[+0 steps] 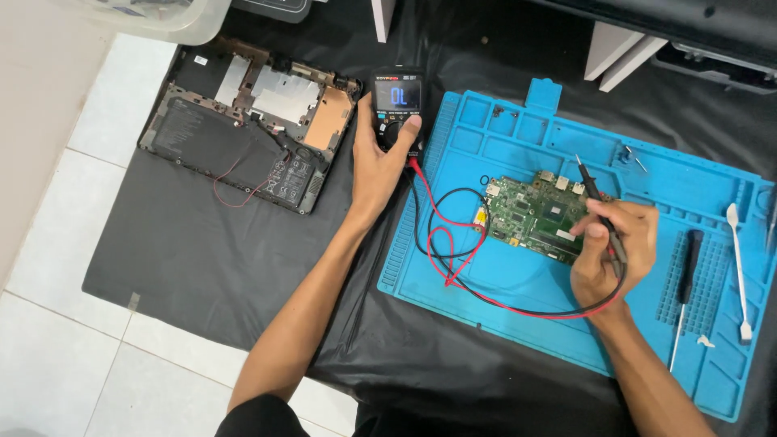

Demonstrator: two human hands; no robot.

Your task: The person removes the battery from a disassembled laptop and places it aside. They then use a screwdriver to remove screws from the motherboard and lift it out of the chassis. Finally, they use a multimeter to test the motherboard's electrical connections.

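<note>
Right now the green circuit board [534, 217] is lying on the blue mat [502, 283], looking light, stiff, fragile; best gripped by its edges. Right hand [611, 243] is pinching both probes [595, 194] over it. Left hand [380, 162] is gripping the black multimeter [396, 101], thumb on dial.

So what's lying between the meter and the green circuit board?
In the head view, looped red and black test leads lie on the blue mat between the multimeter, under the left hand, and the circuit board.
</note>
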